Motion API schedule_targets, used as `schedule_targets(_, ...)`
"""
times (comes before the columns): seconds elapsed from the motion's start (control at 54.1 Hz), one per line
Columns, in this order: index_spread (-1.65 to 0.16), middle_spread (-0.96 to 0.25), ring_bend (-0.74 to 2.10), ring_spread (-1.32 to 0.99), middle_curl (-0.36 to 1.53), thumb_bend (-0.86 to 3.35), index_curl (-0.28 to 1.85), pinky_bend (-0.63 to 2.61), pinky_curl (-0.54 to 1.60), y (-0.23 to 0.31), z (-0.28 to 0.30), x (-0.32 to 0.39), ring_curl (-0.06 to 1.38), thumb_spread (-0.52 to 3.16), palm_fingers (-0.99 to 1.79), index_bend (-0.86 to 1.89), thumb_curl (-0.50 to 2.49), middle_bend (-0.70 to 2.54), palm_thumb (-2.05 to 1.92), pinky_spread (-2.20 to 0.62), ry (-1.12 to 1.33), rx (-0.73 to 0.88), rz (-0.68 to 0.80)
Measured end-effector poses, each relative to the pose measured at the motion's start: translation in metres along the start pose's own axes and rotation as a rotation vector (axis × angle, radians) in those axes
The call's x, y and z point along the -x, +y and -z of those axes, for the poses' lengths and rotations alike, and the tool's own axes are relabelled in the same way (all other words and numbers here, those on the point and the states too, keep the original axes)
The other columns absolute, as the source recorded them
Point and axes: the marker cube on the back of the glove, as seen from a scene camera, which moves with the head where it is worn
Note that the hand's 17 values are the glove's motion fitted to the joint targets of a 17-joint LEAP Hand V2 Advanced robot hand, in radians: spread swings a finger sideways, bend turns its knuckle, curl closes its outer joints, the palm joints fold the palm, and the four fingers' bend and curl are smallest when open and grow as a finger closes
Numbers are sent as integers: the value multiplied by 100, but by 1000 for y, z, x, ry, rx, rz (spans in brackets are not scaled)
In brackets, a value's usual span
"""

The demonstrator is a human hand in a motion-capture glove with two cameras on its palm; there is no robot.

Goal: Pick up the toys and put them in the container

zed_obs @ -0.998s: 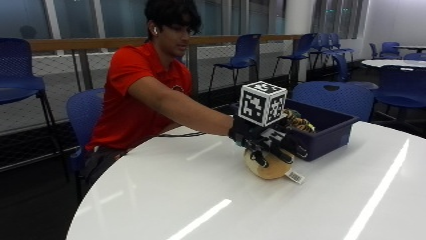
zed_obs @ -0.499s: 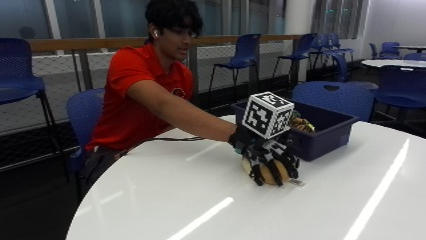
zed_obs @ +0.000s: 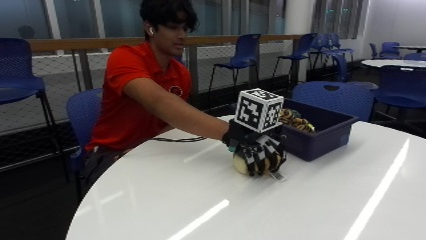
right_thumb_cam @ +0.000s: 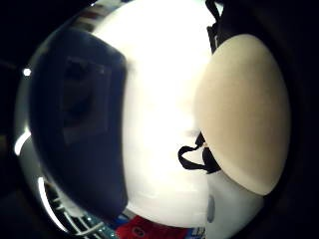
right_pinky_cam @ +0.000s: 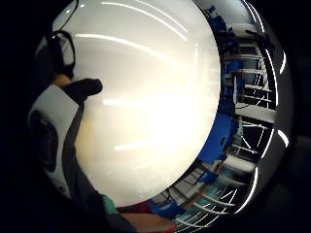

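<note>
A tan plush toy (zed_obs: 241, 163) lies on the white round table (zed_obs: 200, 200), just in front of the dark blue container (zed_obs: 319, 131). My gloved right hand (zed_obs: 259, 152) rests on top of it, fingers curled down over its front. The toy's pale rounded body (right_thumb_cam: 244, 109) fills much of the thumb side palm view, with the container's dark wall (right_thumb_cam: 84, 119) across a strip of table from it. A striped yellow and dark toy (zed_obs: 295, 120) lies inside the container. The little finger side palm view shows mostly bare table (right_pinky_cam: 155, 97).
Blue chairs (zed_obs: 333, 97) stand behind the table and the container. A white tag (zed_obs: 277, 176) sticks out from under the toy on the tabletop. The person in a red shirt sits at the table's far side, arm reaching across.
My hand has come down from beside the container onto the plush toy and its fingers have wrapped over it. The toy stays on the table.
</note>
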Motion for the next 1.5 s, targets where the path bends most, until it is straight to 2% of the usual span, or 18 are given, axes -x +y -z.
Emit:
schedule_targets(0.259,-42,-45,93,-50,42,13,36,100,36,35,19,-17,41,96,105,16,63,47,66,-45,86,-82,34)
schedule_targets(0.444,-43,-48,97,-51,49,10,39,97,38,67,70,-4,45,80,107,17,72,52,69,-45,25,-126,70)
schedule_targets(0.573,-45,-50,98,-51,54,8,41,97,39,71,102,11,47,72,105,17,77,53,70,-45,-130,-119,69)
schedule_targets(0.74,-46,-52,99,-51,59,5,44,98,41,73,137,59,49,66,104,16,83,53,70,-45,-188,-129,119)
schedule_targets(0.961,-47,-53,101,-51,66,3,47,99,42,83,182,153,51,61,102,16,89,53,70,-45,-152,-202,273)
schedule_targets(1.072,-47,-54,101,-51,70,1,49,100,43,91,193,190,53,59,102,16,92,52,70,-45,-115,-232,429)
schedule_targets(1.128,-48,-54,102,-51,72,1,50,101,43,91,194,202,53,59,101,16,93,51,70,-45,-110,-238,421)
schedule_targets(1.313,-48,-55,98,-51,76,-1,55,102,43,84,180,219,54,59,93,17,96,47,67,-45,-107,-212,299)
schedule_targets(1.405,-49,-55,95,-51,76,-2,57,103,43,89,172,222,53,62,87,16,97,42,65,-45,-114,-118,329)
schedule_targets(1.442,-48,-52,92,-49,73,-4,56,110,45,90,169,221,52,70,66,8,95,30,58,-44,-102,-90,336)
schedule_targets(1.498,-46,-46,81,-43,72,-9,61,102,46,93,167,219,52,85,32,21,89,25,40,-33,-119,-73,372)
